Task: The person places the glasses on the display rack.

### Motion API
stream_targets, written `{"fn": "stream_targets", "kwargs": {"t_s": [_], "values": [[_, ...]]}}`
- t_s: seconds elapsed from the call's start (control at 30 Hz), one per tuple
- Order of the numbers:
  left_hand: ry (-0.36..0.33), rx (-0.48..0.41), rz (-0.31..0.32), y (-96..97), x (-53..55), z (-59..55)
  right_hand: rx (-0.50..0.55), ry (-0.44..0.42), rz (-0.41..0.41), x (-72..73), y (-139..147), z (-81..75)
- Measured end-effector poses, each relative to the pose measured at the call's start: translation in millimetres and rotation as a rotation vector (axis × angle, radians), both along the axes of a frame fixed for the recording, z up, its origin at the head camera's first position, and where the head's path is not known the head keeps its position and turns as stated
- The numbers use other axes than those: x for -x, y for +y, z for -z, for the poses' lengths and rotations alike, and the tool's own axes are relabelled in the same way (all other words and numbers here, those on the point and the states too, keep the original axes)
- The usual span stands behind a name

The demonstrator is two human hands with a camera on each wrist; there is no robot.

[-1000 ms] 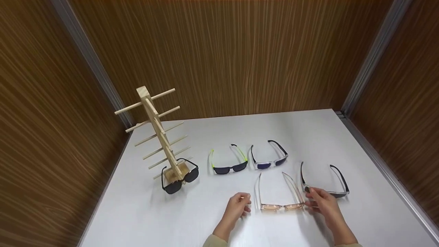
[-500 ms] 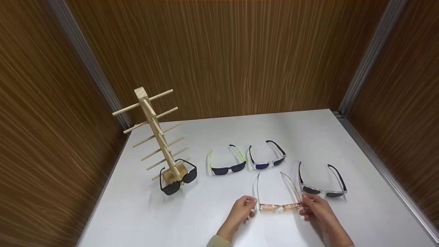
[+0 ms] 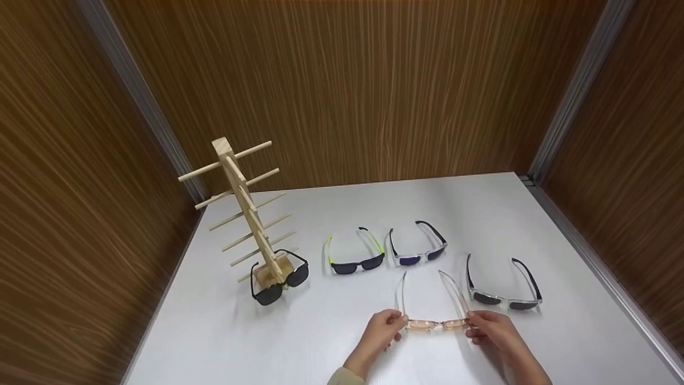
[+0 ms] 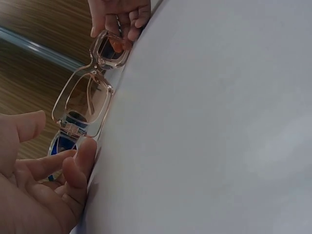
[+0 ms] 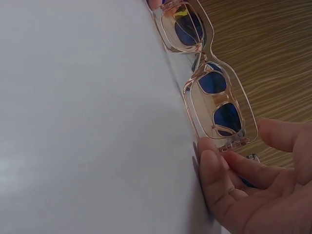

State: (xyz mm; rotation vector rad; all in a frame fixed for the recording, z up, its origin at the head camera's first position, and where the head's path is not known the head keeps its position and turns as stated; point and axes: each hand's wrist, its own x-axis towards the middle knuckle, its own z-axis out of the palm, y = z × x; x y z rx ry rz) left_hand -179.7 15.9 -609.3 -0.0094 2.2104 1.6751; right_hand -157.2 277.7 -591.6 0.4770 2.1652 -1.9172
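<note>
A pair of glasses (image 3: 423,324) with a clear pinkish frame stands on the white table, temples unfolded and pointing away from me. At its left hinge corner is my left hand (image 3: 380,332); in the left wrist view the fingertips meet the frame while the thumb stays a little apart from it. My right hand (image 3: 497,331) pinches the right hinge corner, thumb at the upper rim and fingers at the lower edge in the right wrist view. Just beyond the right hand lie clear-framed sunglasses (image 3: 502,300) with dark temples.
On the left, a wooden display rack (image 3: 248,206) with several pegs rises beside black sunglasses (image 3: 269,293) at its base. Sunglasses with yellow-green temples (image 3: 358,266) and blue-lensed ones (image 3: 422,258) lie farther back. Wood-grain panels (image 3: 342,96) enclose the table (image 3: 224,342).
My left hand has moved right, up to the glasses' left corner. The right hand has shifted slightly left and nearer, uncovering the clear-framed sunglasses and closing on the glasses' right corner.
</note>
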Motion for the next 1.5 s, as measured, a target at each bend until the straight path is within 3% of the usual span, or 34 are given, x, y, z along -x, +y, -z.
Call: {"fn": "stream_targets", "kwargs": {"t_s": [0.33,0.63,0.8,1.07,1.3,1.5], "values": [[0.021,0.012,-0.010,5.6,-0.2,-0.2,-0.031,-0.023,-0.023,-0.1,-1,-0.8],[0.140,-0.151,-0.015,2.6,0.0,5.3,0.034,0.049,-0.071,-1.1,-2,-2.6],[0.190,-0.179,-0.015,1.5,0.3,8.4,0.114,0.100,-0.112,0.5,-2,-2.1],[0.208,-0.178,-0.043,0.3,2.3,4.1,0.081,0.086,-0.145,4.0,-2,-9.1],[0.171,-0.205,-0.067,0.7,4.3,-0.6,0.068,0.097,-0.148,6.3,-4,-18.1],[0.139,-0.174,-0.075,-2.7,4.6,-8.0,0.067,0.090,-0.128,5.6,-7,-22.3]]}}
